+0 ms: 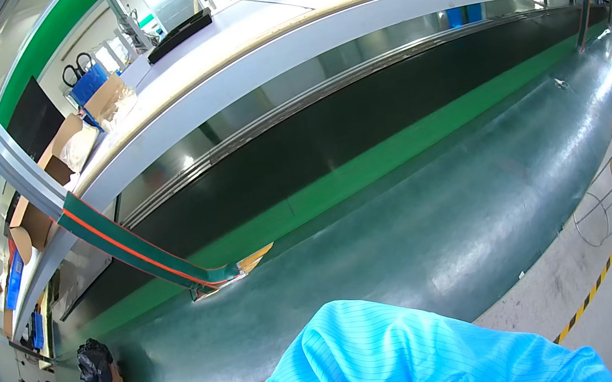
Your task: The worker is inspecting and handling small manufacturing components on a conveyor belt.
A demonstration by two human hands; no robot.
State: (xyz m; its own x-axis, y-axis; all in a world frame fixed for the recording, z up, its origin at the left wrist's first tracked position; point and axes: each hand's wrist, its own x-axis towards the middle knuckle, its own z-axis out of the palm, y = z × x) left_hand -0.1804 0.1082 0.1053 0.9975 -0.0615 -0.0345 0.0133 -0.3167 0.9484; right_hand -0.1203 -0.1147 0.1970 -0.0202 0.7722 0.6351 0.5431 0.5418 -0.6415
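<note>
The scene was viewed from the wearer's head through a single wide fisheye lens, faced forward and down. The green-topped bench (382, 251) was seen slantwise from above, running off toward the upper right. A blue sleeve (409, 357) was caught very close, at the lower edge; the white shelf (260, 23) was taken in farther off.

Dark green tabletop (411, 230), as I view it remotely: a broad, smooth, flat surface with a glossy sheen, extending from the near left to the far right, its outline appearing bowed, pale reflections lying across its middle and far right end.
</note>
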